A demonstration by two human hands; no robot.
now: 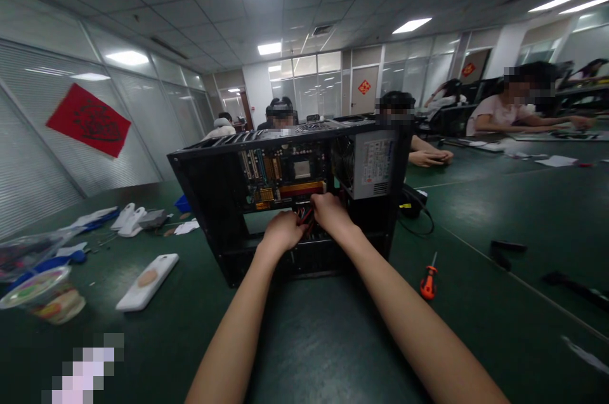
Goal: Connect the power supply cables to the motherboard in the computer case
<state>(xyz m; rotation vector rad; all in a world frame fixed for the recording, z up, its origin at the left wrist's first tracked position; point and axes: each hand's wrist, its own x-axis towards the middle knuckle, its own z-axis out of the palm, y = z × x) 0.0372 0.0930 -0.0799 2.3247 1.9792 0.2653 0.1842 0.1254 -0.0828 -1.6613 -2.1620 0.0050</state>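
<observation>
A black computer case stands on the green table with its side open toward me. Inside it are a motherboard with memory slots and, at the upper right, a silver power supply. Both of my hands reach into the lower part of the case, just below the board. My left hand is closed on a bundle of thin cables, some red and some dark. My right hand is closed around the same bundle from the other side, its fingertips partly hidden.
An orange screwdriver lies right of the case, near a black cable. At left are a white power bank-like block, a plastic cup and plastic bags. Several people sit around the table; dark parts lie at right.
</observation>
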